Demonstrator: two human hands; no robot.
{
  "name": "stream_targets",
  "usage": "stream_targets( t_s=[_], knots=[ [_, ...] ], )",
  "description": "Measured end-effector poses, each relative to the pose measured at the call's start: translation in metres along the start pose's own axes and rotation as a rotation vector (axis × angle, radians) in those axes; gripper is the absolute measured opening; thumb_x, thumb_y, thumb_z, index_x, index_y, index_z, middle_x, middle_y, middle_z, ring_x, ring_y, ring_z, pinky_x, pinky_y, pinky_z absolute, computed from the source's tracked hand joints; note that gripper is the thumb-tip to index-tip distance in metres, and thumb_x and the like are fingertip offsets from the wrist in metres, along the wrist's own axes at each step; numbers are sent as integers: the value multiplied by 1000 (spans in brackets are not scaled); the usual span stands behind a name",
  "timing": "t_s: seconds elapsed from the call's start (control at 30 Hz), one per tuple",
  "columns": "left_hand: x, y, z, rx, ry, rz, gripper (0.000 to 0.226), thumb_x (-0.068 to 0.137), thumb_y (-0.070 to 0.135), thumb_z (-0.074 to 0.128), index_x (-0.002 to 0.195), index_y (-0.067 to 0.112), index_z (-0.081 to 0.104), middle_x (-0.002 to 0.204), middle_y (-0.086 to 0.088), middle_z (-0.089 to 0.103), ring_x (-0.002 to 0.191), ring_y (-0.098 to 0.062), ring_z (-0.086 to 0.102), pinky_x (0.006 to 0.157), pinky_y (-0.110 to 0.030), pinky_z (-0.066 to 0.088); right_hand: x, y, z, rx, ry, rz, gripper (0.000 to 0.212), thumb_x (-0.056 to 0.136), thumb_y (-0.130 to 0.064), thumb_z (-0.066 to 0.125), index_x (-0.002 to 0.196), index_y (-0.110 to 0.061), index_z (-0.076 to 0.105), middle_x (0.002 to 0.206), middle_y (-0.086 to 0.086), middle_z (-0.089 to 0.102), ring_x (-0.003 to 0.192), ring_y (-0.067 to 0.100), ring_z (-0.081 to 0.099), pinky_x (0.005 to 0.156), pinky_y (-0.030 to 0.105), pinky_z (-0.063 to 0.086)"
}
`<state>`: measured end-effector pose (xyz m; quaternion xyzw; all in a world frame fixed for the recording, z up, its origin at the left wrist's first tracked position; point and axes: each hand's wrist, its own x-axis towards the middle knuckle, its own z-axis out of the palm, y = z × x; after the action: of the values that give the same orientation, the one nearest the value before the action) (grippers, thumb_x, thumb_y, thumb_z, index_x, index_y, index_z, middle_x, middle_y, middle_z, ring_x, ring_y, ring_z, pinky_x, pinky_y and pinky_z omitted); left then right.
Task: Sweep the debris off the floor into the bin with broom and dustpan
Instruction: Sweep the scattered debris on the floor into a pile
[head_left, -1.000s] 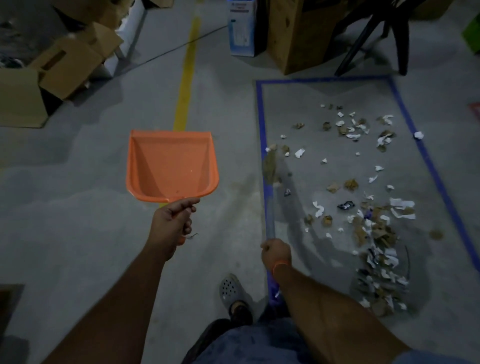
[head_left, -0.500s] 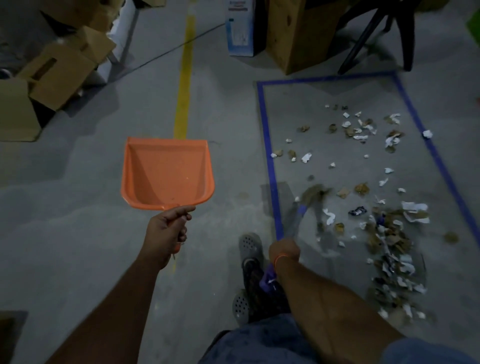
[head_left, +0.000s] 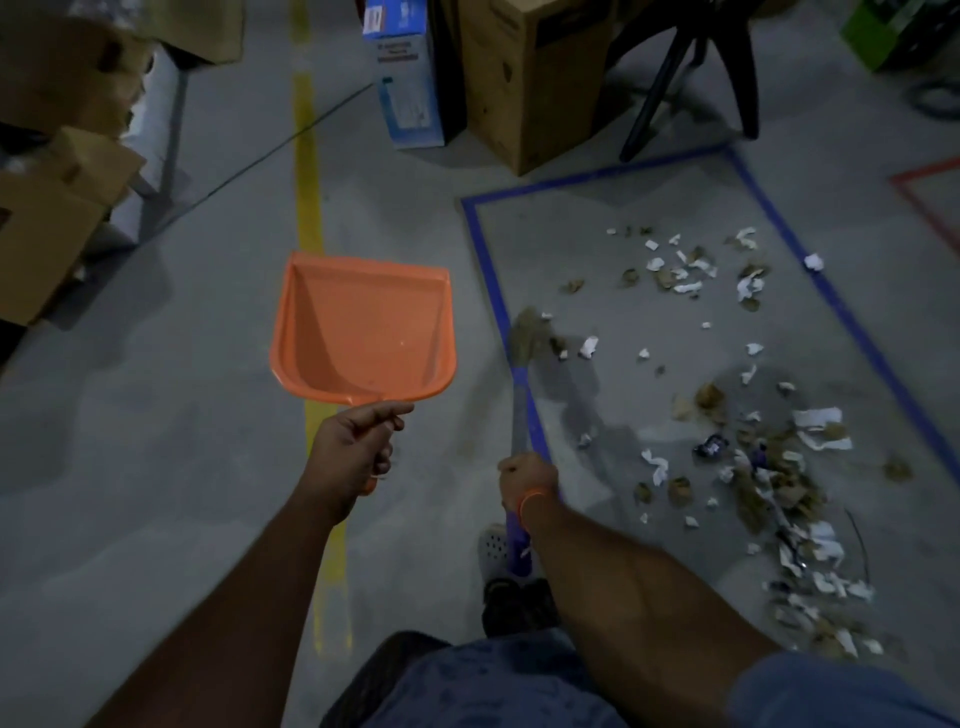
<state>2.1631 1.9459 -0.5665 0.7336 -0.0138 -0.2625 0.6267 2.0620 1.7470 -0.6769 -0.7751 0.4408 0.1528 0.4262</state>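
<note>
Broom (head_left: 521, 395): long axis runs from the person's body up and away across the floor (head_left: 156, 467), roughly along the left strip of the blue tape (head_left: 831, 291); the bristle head points away and meets the floor just inside that strip, touching a few scraps. The bristles are blurred and their outline is hard to make out; the purple lower end of the handle is partly hidden behind the right wrist. Right hand (head_left: 527, 475): fingers clenched round the broom handle, with an orange band at the wrist. Debris (head_left: 769, 467): torn white paper and brown scraps scattered inside the taped rectangle, thickest toward the lower right, where the heap runs behind the right arm. Dustpan (head_left: 363, 332): orange, held in the air over the yellow line (head_left: 309, 197), open mouth pointing away, pan bare; its handle is almost wholly covered by the left hand (head_left: 353, 449), whose fingers grasp it. Outward: cardboard boxes (head_left: 57, 171) at left, a blue carton (head_left: 408, 78) and a tall brown box (head_left: 530, 83) at top, all cut off by the frame edge. A shoe (head_left: 496, 545) shows below the broom handle.
</note>
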Motion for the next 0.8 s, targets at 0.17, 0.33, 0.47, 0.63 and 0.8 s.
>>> stream_targets(
  t_s=[0.17, 0.33, 0.47, 0.63, 0.8],
  knots=[
    [47, 23, -15, 32, -38, 15, 31, 100, 0, 51, 112, 16, 75, 90, -6, 57, 57, -18, 37, 55, -39, 27, 45, -42, 2, 62, -102, 36, 38, 92, -26, 59, 128, -16, 62, 126, 9, 62, 106, 23, 64, 71, 16, 54],
    [90, 35, -31, 77, -57, -31, 32, 102, 1, 50, 110, 18, 76, 87, -9, 54, 55, -19, 36, 54, -42, 21, 73, -55, 14, -326, -123, 64, 33, 94, -18, 50, 122, -8, 64, 124, 11, 64, 100, 21, 63, 52, 10, 37],
    [129, 45, -36, 95, -138, -40, 33, 102, 3, 51, 108, 20, 77, 82, -11, 52, 58, -21, 33, 53, -40, 22, 86, -77, 16, -446, -52, 147, 37, 97, -25, 42, 126, -13, 61, 126, 1, 62, 114, 20, 60, 63, 26, 41],
    [185, 80, -39, 141, -247, -37, 27, 103, 0, 48, 112, 7, 71, 62, 6, 48, 46, -10, 35, 39, -21, 25, 95, -120, 10, -401, 106, 306, 34, 99, -26, 42, 124, -12, 60, 126, 1, 60, 113, 20, 61, 76, 28, 51],
    [240, 116, -50, 142, -334, -8, 29, 102, -6, 45, 114, 2, 69, 69, -2, 49, 44, -8, 38, 40, -20, 28, 117, -162, 20, -89, 156, 308, 30, 93, -13, 53, 121, -13, 64, 123, 2, 64, 116, 22, 61, 92, 28, 50]
  ],
)
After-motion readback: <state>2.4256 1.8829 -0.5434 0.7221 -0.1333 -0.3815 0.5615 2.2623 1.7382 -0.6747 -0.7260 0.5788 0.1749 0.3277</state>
